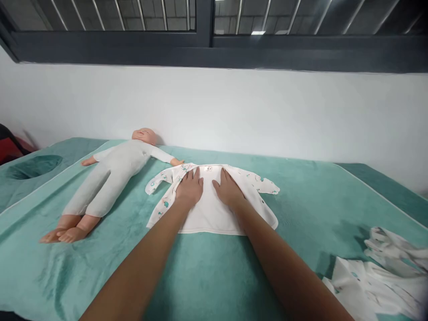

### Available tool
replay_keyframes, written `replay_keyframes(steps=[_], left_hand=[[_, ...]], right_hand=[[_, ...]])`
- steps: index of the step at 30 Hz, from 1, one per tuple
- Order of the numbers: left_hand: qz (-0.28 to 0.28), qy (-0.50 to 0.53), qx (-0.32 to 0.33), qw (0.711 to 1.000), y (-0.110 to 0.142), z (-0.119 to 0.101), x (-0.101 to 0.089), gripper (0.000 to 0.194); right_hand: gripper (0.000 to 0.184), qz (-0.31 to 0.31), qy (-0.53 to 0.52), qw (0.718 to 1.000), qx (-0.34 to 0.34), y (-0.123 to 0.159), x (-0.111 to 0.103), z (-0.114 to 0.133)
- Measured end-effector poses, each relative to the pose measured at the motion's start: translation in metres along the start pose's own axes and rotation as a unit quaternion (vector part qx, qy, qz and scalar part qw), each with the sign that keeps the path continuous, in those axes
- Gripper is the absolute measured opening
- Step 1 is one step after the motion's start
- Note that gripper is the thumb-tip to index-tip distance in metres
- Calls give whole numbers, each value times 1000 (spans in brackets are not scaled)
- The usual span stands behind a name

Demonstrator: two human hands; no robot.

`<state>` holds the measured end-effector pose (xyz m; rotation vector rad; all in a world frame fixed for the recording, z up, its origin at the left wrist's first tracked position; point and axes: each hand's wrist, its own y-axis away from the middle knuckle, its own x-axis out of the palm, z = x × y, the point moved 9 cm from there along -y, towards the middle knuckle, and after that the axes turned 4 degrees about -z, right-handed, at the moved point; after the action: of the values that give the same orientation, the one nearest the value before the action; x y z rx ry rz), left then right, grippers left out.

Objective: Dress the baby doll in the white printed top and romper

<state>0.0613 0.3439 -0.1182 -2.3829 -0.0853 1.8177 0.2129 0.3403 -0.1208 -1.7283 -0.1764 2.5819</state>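
A small white baby shirt [210,214] lies opened out on the green cover, its patterned sleeves spread to both sides. My left hand [190,187] rests flat on the left front of the shirt, fingers stretched toward the collar. On the opposite front panel, my right hand [229,189] lies with its fingers extended and thumb apart. Neither hand grips the cloth visibly. To the left, a baby doll [117,165] with a white cloth body lies on its back, one arm reaching close to the shirt's left shoulder.
Crumpled white patterned baby clothes [377,285] lie at the lower right. The green cover [307,214] drapes over a padded table with a round hole [35,166] at its left end. Behind stand a white wall [214,111] and a barred window. A red and black object [10,149] sits far left.
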Motion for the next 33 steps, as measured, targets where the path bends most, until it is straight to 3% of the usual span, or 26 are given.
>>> replay_keyframes(steps=[5, 10, 18, 25, 33], left_hand=[[33, -7, -3, 999, -4, 1, 8, 60], [28, -19, 5, 999, 5, -2, 2, 59], [-14, -44, 21, 999, 47, -9, -9, 60], [-27, -53, 63, 996, 88, -19, -11, 59], [-46, -49, 108, 992, 126, -23, -15, 56]], right_hand=[[76, 21, 3, 1000, 20, -4, 5, -3], [72, 24, 26, 999, -22, 7, 2, 8], [69, 30, 68, 989, -129, 49, -7, 30], [69, -16, 108, 979, -171, 88, -6, 35], [63, -26, 106, 973, -202, 127, -10, 46]])
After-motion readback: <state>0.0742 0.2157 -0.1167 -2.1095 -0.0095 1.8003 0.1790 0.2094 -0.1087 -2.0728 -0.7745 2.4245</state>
